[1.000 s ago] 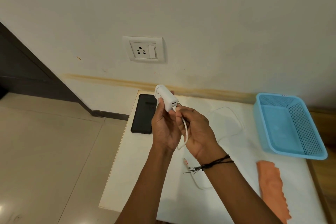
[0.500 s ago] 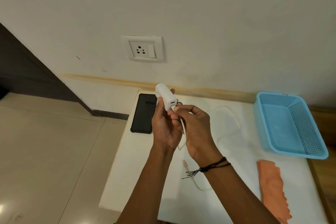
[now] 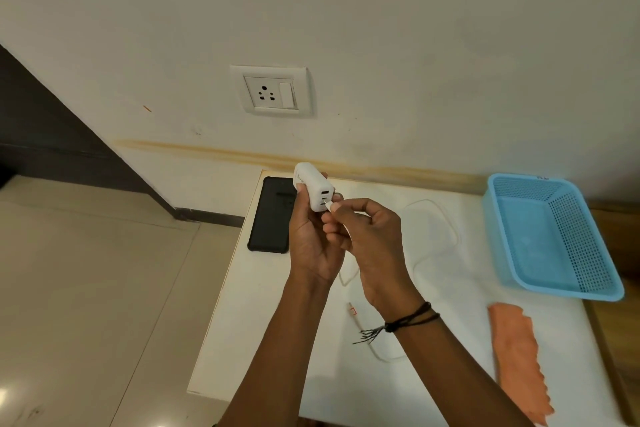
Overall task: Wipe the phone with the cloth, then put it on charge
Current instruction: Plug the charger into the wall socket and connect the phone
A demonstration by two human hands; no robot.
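Since half a second ago your hands have barely shifted, but the charger [image 3: 311, 189] shows its ports more fully. Your left hand [image 3: 311, 246] grips this smooth white block. Your right hand [image 3: 374, 239] pinches the plug [image 3: 334, 207] of the thin white cable [image 3: 458, 236] at the lowest port. The phone [image 3: 270, 215], a flat black slab with rounded corners, lies on the white table [image 3: 249, 340] at 9 o'clock of your hands. A soft orange cloth [image 3: 516, 357] lies at 4 o'clock, and a blue plastic mesh basket [image 3: 585, 253] stands at 3.
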